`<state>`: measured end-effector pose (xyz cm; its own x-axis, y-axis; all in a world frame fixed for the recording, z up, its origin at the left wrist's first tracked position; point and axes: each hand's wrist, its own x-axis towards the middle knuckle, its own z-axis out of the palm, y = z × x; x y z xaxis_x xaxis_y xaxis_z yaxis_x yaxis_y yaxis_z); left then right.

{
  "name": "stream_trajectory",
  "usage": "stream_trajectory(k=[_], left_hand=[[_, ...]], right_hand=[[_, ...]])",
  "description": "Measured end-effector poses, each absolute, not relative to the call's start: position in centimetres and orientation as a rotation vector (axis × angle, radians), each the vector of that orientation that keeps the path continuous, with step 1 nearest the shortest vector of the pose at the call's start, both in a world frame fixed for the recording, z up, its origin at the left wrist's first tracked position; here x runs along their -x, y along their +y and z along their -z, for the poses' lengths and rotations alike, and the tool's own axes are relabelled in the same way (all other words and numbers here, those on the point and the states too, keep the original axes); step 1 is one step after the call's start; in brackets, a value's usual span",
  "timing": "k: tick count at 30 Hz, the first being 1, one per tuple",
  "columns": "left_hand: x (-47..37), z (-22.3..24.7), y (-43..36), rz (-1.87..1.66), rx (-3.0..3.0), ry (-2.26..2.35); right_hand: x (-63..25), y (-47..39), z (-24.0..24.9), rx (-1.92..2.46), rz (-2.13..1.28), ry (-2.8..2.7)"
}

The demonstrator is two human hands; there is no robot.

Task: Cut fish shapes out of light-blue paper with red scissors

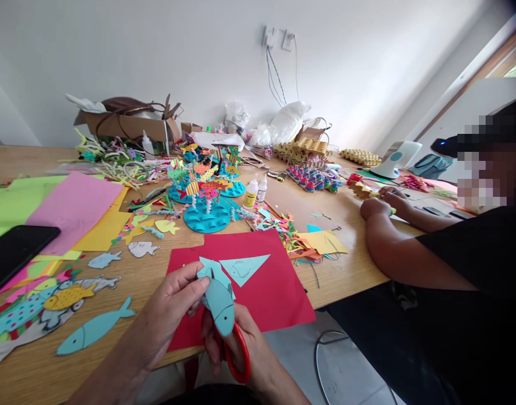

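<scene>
My left hand (182,292) pinches a light blue paper fish (221,306) near its tail, thumb on top. The fish has a drawn eye and gill line, and its head points down toward me. Red-handled scissors (240,354) sit in my right hand (252,337), with its fingers through the loops; the fish covers most of the blades. Beneath my hands lies a red sheet (275,298), overhanging the table's front edge. On it rests a light blue paper scrap (246,269) with a small fish drawn on it. Another cut blue fish (95,331) lies to the left.
Paper fish cutouts (70,296) and a black phone (19,250) lie at left beside coloured sheets (76,208). Glue bottles (250,193) stand beyond a blue egg-carton piece (207,216) with paper fish. Paper scraps (289,233) lie behind the red sheet. A person (447,253) works at right.
</scene>
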<state>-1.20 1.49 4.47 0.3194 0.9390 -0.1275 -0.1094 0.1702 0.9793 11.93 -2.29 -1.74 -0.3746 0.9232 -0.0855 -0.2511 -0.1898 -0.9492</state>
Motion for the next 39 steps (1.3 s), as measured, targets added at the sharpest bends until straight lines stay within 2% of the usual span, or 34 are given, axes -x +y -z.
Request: stream_trajectory(k=[39], left_hand=[[0.5,-3.9,1.2,-0.982,-1.111,0.982]], right_hand=[[-12.1,-2.7,0.6,1.01,-1.554,-1.263]])
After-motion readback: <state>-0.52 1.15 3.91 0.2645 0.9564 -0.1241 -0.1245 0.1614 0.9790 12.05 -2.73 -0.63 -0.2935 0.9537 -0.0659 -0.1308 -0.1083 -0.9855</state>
